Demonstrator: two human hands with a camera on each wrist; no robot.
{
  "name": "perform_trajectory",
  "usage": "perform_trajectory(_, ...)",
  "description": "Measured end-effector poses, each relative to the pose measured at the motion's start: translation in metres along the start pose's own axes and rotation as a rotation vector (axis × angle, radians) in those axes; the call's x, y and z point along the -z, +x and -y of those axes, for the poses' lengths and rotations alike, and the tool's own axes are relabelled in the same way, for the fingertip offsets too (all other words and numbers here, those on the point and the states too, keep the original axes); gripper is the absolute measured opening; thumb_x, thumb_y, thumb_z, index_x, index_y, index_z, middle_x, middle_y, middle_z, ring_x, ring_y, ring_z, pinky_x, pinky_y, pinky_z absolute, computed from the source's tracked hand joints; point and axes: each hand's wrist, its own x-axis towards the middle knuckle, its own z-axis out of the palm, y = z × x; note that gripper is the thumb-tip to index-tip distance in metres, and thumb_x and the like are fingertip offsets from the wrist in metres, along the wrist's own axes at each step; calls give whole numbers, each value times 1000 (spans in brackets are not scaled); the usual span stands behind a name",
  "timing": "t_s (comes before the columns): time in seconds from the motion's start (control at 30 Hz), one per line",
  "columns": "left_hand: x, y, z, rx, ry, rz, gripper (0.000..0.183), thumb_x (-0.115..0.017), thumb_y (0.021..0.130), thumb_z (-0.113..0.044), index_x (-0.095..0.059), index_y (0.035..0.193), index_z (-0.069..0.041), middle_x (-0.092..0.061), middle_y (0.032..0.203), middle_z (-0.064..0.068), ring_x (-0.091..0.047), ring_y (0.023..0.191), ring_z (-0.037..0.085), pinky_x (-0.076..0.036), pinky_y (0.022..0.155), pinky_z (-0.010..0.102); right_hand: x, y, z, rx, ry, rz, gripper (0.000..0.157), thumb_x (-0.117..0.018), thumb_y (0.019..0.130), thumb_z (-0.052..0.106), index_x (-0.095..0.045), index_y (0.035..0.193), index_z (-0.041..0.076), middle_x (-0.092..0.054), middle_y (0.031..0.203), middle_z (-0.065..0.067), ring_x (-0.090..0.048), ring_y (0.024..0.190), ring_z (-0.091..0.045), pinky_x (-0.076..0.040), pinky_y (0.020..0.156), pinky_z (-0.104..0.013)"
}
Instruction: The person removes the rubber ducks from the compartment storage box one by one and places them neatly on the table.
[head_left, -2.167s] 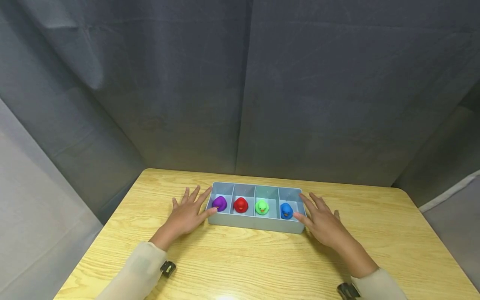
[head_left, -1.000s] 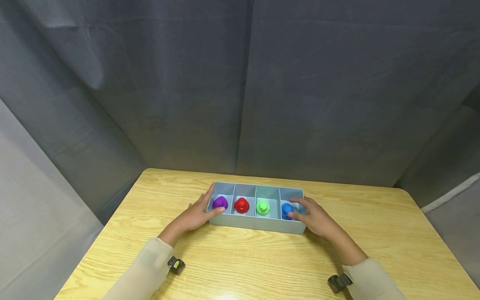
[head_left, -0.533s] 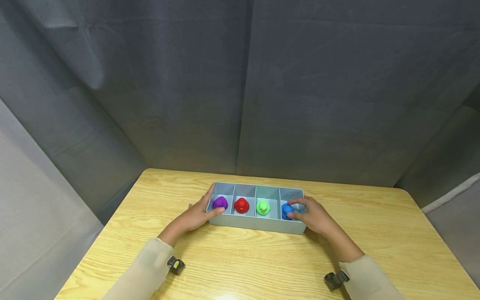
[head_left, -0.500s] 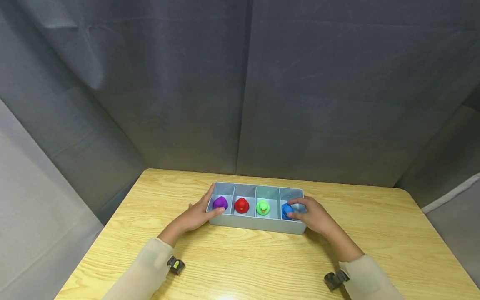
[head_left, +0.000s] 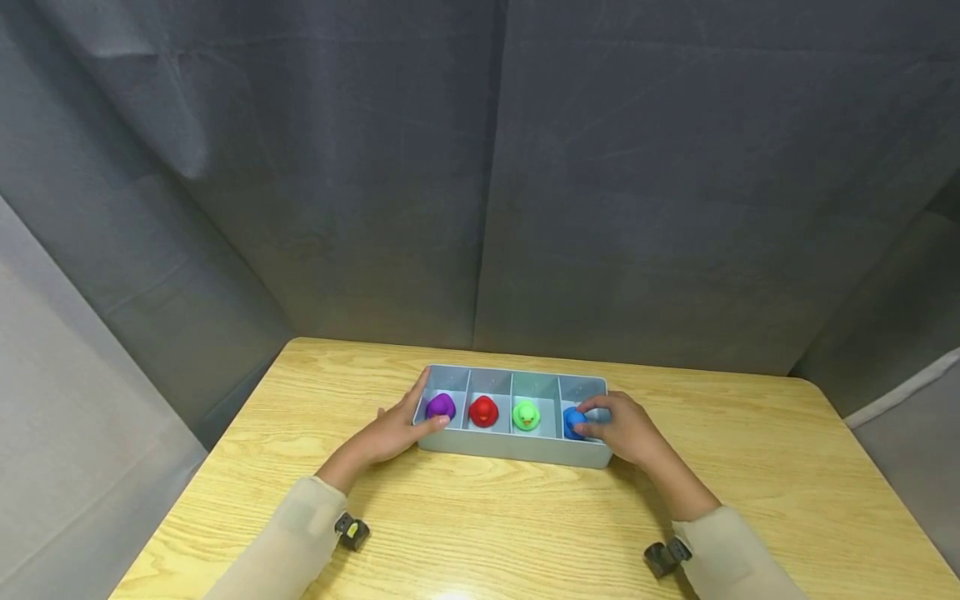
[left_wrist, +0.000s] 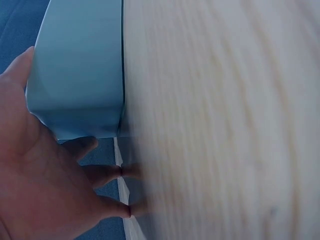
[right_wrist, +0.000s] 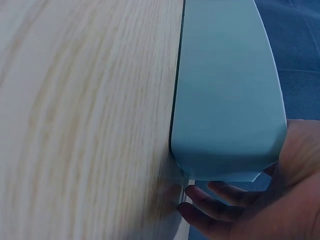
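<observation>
A grey-blue box (head_left: 517, 447) with several compartments in a row stands on the wooden table. My left hand (head_left: 385, 434) holds its left end, thumb over the front rim and index finger along the end wall; the other fingers reach toward the tabletop in the left wrist view. In the rightmost compartment, my right hand (head_left: 630, 427) pinches a blue rubber duck (head_left: 572, 422) between thumb and index finger. A purple duck (head_left: 441, 406), a red duck (head_left: 483, 411) and a green duck (head_left: 526, 415) each sit in their own compartment. The box wall hides the blue duck from the right wrist view.
The light wooden table (head_left: 480, 517) runs out on both sides of the box and toward me. Behind its far edge hangs a dark grey curtain (head_left: 480, 208). Paler cloth (head_left: 75, 400) drapes at the left. Each sleeve carries a small black wrist camera (head_left: 352, 531).
From spread fingers beside the box, my left hand has come onto its left end. My right hand has moved into the rightmost compartment and taken hold of the blue duck, which has turned slightly.
</observation>
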Motion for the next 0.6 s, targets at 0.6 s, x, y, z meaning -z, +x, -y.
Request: perform_trajectory(0.6, 2, -1, -1, 5, -13, 8, 94, -54, 102, -59, 13, 163, -40, -4, 173, 4, -14, 157, 40, 10, 117, 74, 6, -6, 0, 65, 19, 18, 31, -73, 97, 18, -71, 124, 1, -58, 140, -30, -45, 137, -55, -35, 110, -73)
